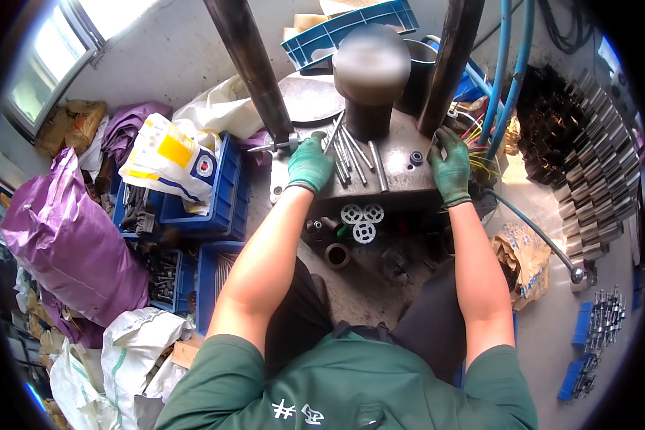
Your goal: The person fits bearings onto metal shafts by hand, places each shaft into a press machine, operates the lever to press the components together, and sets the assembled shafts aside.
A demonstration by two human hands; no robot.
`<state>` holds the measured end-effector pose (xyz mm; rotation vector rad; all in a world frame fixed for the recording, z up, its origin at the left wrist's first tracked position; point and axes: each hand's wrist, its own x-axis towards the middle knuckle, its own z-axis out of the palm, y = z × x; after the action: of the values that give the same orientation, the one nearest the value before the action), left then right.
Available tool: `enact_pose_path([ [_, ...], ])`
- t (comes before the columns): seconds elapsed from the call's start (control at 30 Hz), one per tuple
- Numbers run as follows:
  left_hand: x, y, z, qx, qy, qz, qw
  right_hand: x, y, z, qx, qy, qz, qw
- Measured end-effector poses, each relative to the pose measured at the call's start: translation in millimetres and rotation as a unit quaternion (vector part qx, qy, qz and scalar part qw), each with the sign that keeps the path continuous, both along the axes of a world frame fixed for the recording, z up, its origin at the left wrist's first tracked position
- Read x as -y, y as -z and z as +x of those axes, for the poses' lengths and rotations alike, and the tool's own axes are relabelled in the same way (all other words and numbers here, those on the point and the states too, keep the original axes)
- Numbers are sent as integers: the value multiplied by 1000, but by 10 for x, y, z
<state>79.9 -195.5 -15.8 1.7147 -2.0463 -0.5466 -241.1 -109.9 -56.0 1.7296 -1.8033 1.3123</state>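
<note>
My left hand (310, 166), in a green glove, is closed at the left of a pile of thin metal rods (352, 154). One slanting rod (334, 132) meets its fingers and appears gripped there. A metal crosspiece (288, 144) sits just left of this hand, by the foot of the left column. My right hand (451, 168), gloved the same way with darkened fingertips, is curled at the right edge of the steel press bed (401, 179). What its fingers hold, if anything, is hidden. A small dark ring-shaped part (416, 158) lies on the bed near it.
Two dark columns (254, 68) flank a round press ram (371, 72). Blue crates (226, 190) and a purple sack (72, 244) stand at left. Stacked metal tubes (598, 165) and blue hoses (505, 79) are at right. Perforated discs (364, 231) hang below the bed's front edge.
</note>
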Motion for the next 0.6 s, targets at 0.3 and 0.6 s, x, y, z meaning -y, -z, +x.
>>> enact_pose_path([
  [0.3, -193, -26, -100, -554, 9, 230, 800, -156, -183, -28, 67, -44, -56, 995],
  [0.6, -1145, -318, -295, -497, 283, 417, 706, -662, -526, 504, 627, -266, 45, 731],
])
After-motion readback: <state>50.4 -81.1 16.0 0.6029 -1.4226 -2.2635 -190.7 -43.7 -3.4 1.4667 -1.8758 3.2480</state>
